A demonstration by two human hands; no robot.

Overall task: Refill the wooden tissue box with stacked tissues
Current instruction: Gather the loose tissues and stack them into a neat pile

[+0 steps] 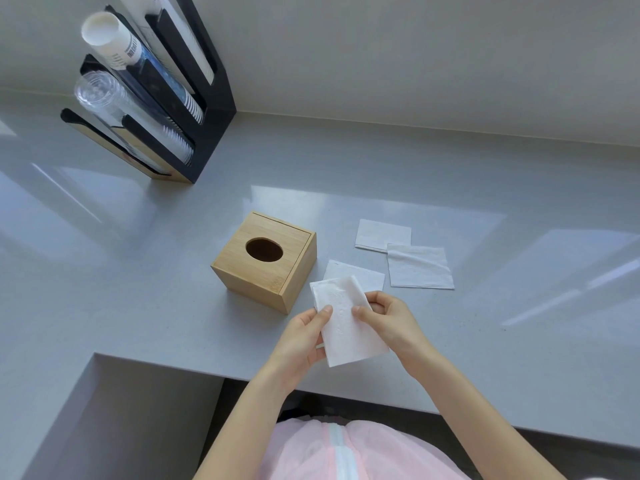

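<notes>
A light wooden tissue box (265,263) with a dark oval hole in its top stands on the grey counter (138,271), lid closed. Just in front and to its right, both hands hold a folded white tissue (346,327) above the counter. My left hand (301,344) pinches its left edge with the thumb on top. My right hand (388,320) grips its right edge. Three more white tissues lie flat on the counter to the right: one (360,277) partly under the held one, one (419,266) further right, one (381,233) behind.
A black cup and lid dispenser (194,98) with paper cups, clear cups and lids stands at the back left against the wall. The counter's front edge (381,403) runs just below my hands, with a step down at the left.
</notes>
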